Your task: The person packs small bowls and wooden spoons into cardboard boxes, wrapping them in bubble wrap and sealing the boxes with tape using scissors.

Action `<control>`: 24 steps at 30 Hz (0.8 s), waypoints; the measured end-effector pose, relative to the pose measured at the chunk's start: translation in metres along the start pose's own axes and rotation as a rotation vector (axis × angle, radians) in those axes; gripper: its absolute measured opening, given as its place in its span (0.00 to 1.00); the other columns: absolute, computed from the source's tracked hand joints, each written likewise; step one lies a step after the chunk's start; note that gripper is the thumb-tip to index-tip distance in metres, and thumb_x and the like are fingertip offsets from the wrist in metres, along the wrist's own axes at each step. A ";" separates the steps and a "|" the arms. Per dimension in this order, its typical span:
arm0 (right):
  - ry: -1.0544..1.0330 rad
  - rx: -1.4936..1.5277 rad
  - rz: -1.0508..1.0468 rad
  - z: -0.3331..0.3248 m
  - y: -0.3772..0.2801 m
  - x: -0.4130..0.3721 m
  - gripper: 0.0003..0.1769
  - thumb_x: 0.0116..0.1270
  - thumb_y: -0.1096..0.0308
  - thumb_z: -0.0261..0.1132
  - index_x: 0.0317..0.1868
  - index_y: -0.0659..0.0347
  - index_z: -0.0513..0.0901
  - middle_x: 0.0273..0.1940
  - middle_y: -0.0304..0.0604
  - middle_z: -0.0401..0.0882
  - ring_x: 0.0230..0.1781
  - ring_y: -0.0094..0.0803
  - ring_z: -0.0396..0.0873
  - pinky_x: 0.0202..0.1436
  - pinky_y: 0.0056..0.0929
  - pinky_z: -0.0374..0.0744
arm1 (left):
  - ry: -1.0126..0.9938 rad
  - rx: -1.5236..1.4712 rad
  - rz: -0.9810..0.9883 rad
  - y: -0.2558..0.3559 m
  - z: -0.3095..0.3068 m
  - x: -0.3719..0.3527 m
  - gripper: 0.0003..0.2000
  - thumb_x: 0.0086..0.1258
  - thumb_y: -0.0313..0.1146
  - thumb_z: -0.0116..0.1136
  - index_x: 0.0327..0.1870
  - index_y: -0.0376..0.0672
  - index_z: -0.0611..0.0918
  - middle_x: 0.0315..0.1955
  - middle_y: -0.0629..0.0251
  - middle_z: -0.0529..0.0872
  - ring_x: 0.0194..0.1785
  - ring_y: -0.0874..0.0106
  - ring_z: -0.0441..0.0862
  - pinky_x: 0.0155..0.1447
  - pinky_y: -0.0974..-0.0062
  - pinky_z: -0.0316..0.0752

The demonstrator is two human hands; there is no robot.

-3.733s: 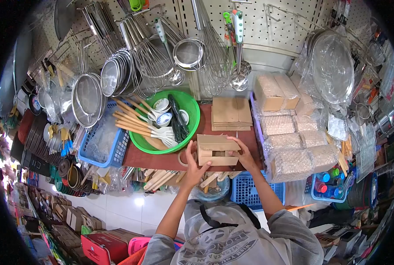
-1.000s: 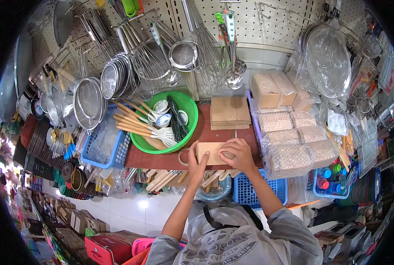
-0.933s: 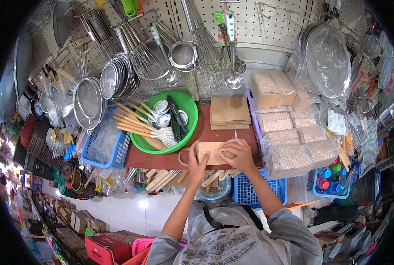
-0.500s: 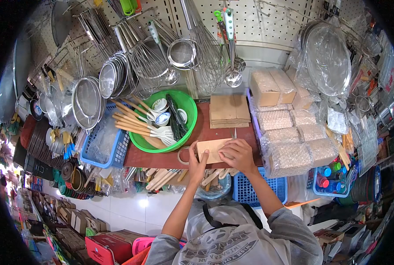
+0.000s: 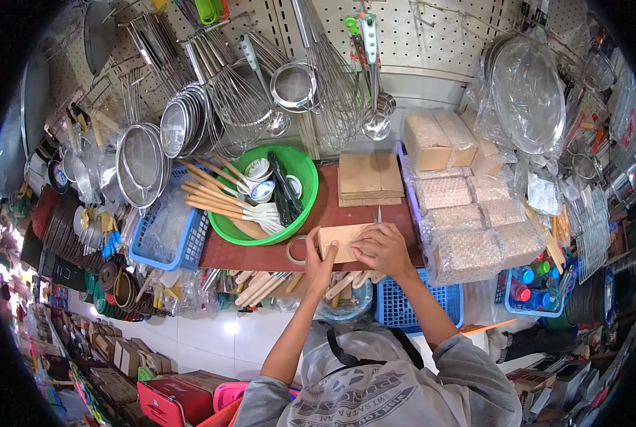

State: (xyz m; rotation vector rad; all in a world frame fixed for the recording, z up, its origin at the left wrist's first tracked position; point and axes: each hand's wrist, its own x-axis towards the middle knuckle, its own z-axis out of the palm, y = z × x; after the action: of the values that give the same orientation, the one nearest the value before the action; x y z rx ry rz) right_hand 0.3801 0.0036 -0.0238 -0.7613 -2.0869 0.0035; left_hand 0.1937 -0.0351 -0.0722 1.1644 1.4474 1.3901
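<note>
A small brown cardboard box [image 5: 338, 233] is held over the front of the red-brown table. My left hand [image 5: 319, 260] grips its left end, thumb lying on the upper face. At the right end, the bent fingers of my right hand [image 5: 383, 249] are closed on the box and press its face. Beside my left hand lies a roll of tape [image 5: 296, 250], partly covered by that hand. A pointed metal tip [image 5: 379, 214] shows just beyond my right hand; the rest of that tool is hidden. Flat cardboard pieces [image 5: 370, 178] are stacked behind the box.
On the left of the table [image 5: 261, 257] stands a green basin [image 5: 309, 186] with wooden-handled utensils and small bowls. Bubble-wrapped boxes [image 5: 467, 256] are piled at the right. Whisks and strainers [image 5: 294, 85] hang behind. A blue basket [image 5: 419, 313] sits below the table edge.
Almost nothing differs. The box and my hands have shifted very slightly, and both hands keep hold of it.
</note>
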 end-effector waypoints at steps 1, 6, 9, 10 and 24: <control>-0.010 -0.002 0.005 0.000 0.000 0.000 0.09 0.47 0.68 0.75 0.32 0.48 0.88 0.36 0.29 0.83 0.44 0.30 0.80 0.49 0.30 0.75 | -0.003 -0.001 -0.006 0.000 0.000 0.000 0.26 0.72 0.38 0.59 0.67 0.42 0.65 0.61 0.51 0.72 0.63 0.61 0.71 0.67 0.64 0.65; -0.064 0.006 0.033 0.000 0.000 -0.001 0.08 0.49 0.67 0.75 0.32 0.48 0.89 0.37 0.29 0.83 0.45 0.30 0.79 0.50 0.31 0.75 | -0.004 -0.013 -0.006 -0.003 0.000 0.000 0.26 0.72 0.37 0.59 0.67 0.42 0.64 0.59 0.52 0.73 0.61 0.62 0.73 0.66 0.64 0.66; -0.104 0.039 0.044 -0.003 0.001 0.002 0.08 0.50 0.66 0.74 0.33 0.48 0.89 0.38 0.29 0.83 0.45 0.31 0.79 0.50 0.32 0.75 | -0.004 -0.025 -0.010 -0.005 0.000 0.000 0.26 0.72 0.37 0.58 0.67 0.42 0.64 0.59 0.52 0.73 0.61 0.62 0.73 0.65 0.64 0.66; -0.115 0.042 0.050 -0.003 0.001 0.002 0.08 0.50 0.66 0.74 0.33 0.48 0.89 0.38 0.29 0.82 0.45 0.31 0.78 0.50 0.32 0.75 | -0.004 -0.022 -0.011 -0.003 0.000 -0.001 0.26 0.72 0.37 0.58 0.67 0.42 0.64 0.59 0.52 0.73 0.61 0.62 0.73 0.65 0.65 0.66; -0.136 0.103 0.226 0.000 0.002 0.003 0.07 0.53 0.63 0.73 0.35 0.47 0.90 0.38 0.31 0.83 0.45 0.33 0.77 0.52 0.32 0.75 | 0.007 0.012 -0.063 -0.001 -0.002 0.000 0.27 0.72 0.41 0.58 0.67 0.43 0.64 0.61 0.49 0.73 0.62 0.59 0.73 0.65 0.63 0.67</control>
State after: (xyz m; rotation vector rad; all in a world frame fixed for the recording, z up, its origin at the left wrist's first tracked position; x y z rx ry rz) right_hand 0.3796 0.0073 -0.0221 -0.9521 -2.0985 0.2925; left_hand 0.1916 -0.0362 -0.0727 1.1130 1.4869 1.3452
